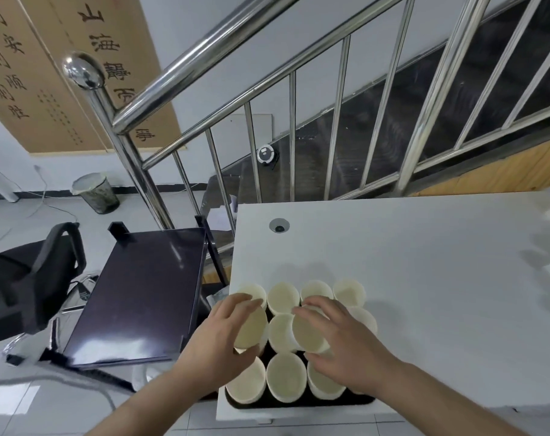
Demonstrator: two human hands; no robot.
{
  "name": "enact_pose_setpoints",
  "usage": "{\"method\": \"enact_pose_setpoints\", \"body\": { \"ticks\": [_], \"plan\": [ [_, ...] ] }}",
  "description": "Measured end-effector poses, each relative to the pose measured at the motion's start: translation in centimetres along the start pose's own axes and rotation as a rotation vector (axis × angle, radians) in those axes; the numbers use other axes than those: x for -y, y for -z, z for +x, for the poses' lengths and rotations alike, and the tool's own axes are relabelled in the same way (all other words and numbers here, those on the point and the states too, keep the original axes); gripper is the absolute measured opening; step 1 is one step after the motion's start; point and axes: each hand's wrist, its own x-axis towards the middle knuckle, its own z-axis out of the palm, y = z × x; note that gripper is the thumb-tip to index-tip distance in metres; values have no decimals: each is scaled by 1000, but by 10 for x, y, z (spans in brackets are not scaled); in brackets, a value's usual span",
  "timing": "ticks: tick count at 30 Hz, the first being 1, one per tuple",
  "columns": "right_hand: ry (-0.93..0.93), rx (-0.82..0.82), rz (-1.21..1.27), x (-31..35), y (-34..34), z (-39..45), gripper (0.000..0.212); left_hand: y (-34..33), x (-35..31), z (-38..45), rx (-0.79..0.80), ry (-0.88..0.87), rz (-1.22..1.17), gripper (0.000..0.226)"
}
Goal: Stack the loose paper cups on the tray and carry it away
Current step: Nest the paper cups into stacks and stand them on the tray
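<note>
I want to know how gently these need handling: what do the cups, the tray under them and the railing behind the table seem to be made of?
The cream-white cups look like thin matte paper, with rolled rims. The dark tray seems to be black plastic, though little shows. The silver stair railing looks like polished stainless steel, given its mirror-like reflections.

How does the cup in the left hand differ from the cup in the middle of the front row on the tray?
The cup in the left hand is gripped by the left hand and raised above the rows; the front middle cup stands untouched on the black tray. The held cup tilts toward the camera; the front one stands upright. Both are plain, cream-coloured, empty paper cups.
</note>
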Motion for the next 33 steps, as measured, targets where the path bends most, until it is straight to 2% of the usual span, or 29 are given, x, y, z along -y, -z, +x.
{"method": "enact_pose_setpoints", "body": {
  "ticks": [19, 25, 33],
  "plan": [
    [24, 169, -192, -10, -44, 56, 69, -31, 46, 21, 261, -33, 32, 72],
    [2, 198, -220, -14, -49, 59, 71, -39, 48, 24, 248, -26, 24, 72],
    [16, 211, -268, -21, -54, 62, 62, -47, 49, 24, 260, 11, 72, 63]
  ]
}}
